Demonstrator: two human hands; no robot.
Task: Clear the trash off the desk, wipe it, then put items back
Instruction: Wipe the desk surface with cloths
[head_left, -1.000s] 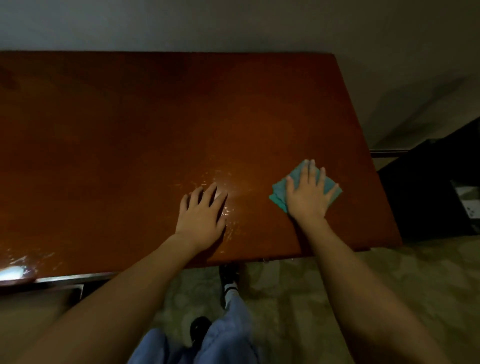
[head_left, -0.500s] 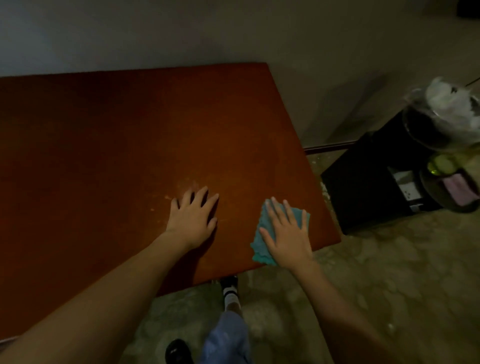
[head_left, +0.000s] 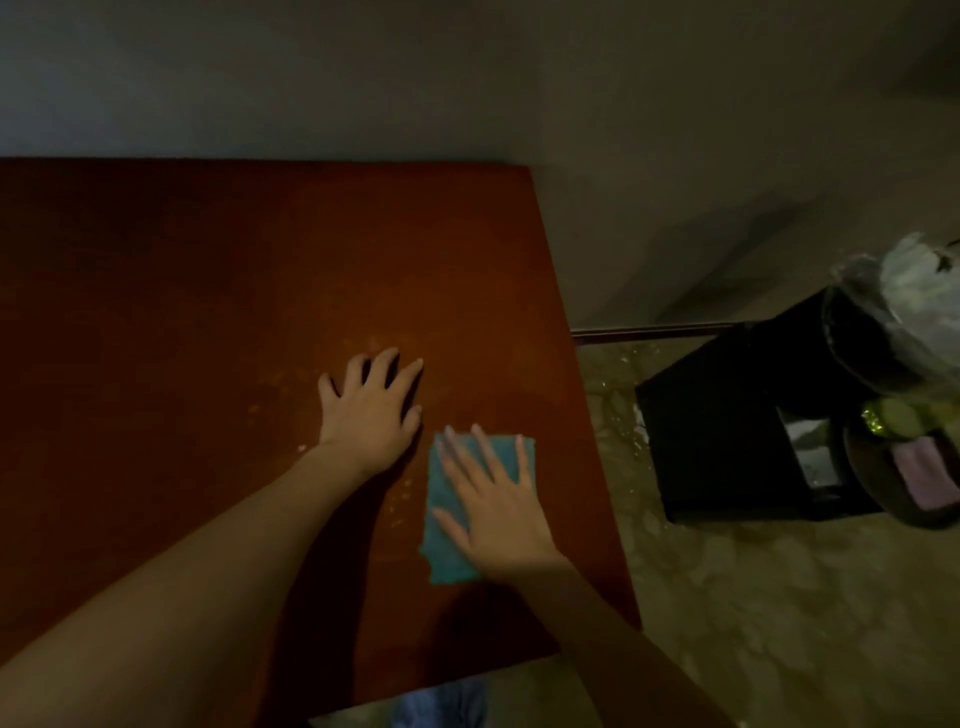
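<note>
Desk (head_left: 208, 312) mid-wipe: teal cloth (head_left: 447, 540) pressed flat under spread right hand (head_left: 498, 509), left hand (head_left: 369, 415) open just beside, bracing. Next, likely, sweeping specks ahead of left fingers.

Bare forearms (head_left: 218, 571), blue trousers (head_left: 441, 704)

Open surface is offered by the counter (head_left: 182, 312) left of and behind the cloth (head_left: 447, 519); the wall (head_left: 311, 78) bounds its far edge. Right of the cloth, past the counter's edge, the floor is blocked by a black box (head_left: 727, 431).
</note>
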